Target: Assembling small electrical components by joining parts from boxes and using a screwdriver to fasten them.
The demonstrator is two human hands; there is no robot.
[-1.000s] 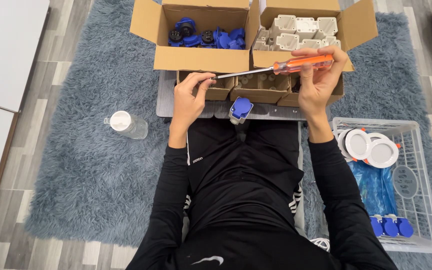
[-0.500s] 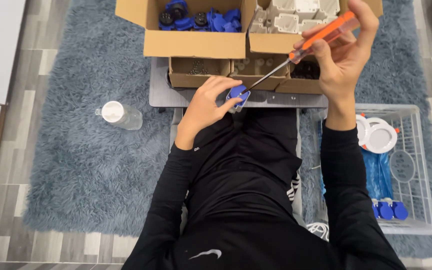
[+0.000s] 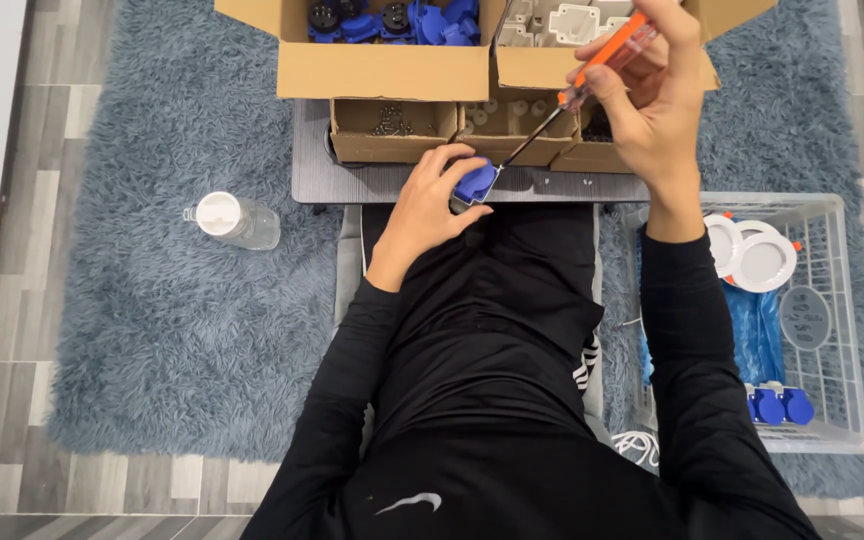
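I've got the left hand (image 3: 427, 200) clamped round a small blue part (image 3: 475, 183), pinned at the near edge of the low grey desk (image 3: 352, 180), just above my lap. Right hand (image 3: 647, 95) grips the orange-handled screwdriver (image 3: 592, 62) high up by the handle; the shaft slants down-left and the tip meets the blue part's top edge. Can't tell if the tip sits in a screw head, too small to see.

To do this well, imo: keep the part pressed flat w/ the left thumb and fingers clear of the tip, since a slip would run straight toward them. The driver leans a lot, so I'd bring it more upright before turning, w/ steady downward pressure. The small cardboard trays (image 3: 392, 128) sit right behind, so elbow room is tight.
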